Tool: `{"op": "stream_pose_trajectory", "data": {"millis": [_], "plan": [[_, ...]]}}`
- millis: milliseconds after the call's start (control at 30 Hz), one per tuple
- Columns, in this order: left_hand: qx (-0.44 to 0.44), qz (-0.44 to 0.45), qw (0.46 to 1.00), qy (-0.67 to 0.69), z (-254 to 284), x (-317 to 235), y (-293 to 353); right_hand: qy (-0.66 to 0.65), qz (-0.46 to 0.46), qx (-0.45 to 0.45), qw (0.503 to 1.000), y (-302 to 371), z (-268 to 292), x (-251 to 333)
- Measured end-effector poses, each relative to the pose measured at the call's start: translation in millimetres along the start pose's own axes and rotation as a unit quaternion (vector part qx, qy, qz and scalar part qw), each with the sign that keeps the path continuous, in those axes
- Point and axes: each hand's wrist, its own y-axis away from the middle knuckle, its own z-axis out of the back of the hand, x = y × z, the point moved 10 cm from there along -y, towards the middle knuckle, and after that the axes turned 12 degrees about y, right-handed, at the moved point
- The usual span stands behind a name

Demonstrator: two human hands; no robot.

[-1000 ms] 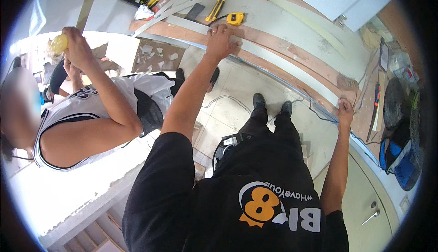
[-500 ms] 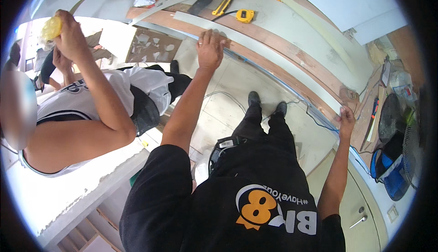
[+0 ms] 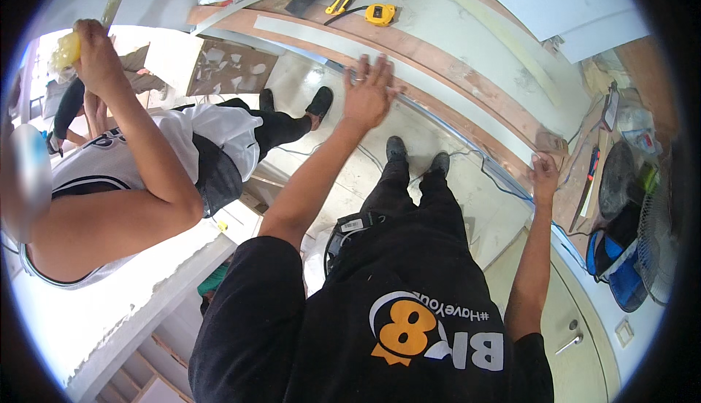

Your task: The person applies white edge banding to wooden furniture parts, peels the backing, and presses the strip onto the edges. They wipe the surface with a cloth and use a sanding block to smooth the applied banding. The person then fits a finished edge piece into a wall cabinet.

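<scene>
The long, flat, narrow white strip (image 3: 442,96) lay along the near edge of the bench (image 3: 431,27), its axis slanting from far left to near right, between smudged reddish-brown wooden bands (image 3: 445,66). The left hand (image 3: 371,96), palm down, splayed its fingers, grasping nothing; the right hand (image 3: 542,171) curled at the strip's right end, its grip unclear.

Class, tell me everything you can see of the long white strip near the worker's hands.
The white strip is long, narrow and apparently flat; its material is unclear. It slants down rightward across the view, with brown wood along both sides. The left hand spreads its fingers over it, contact uncertain; the right hand is at its right end.
</scene>
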Motion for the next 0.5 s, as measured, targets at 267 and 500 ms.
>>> {"op": "stream_pose_trajectory", "data": {"millis": [267,500], "plan": [[-0.072,0.186,0.979,-0.031,45,114,-21,0.018,-0.023,-0.022,0.999,1,-2,0],[-0.2,0.103,0.961,0.163,69,69,-92,0.063,-0.032,-0.025,0.997,6,-2,2]]}}
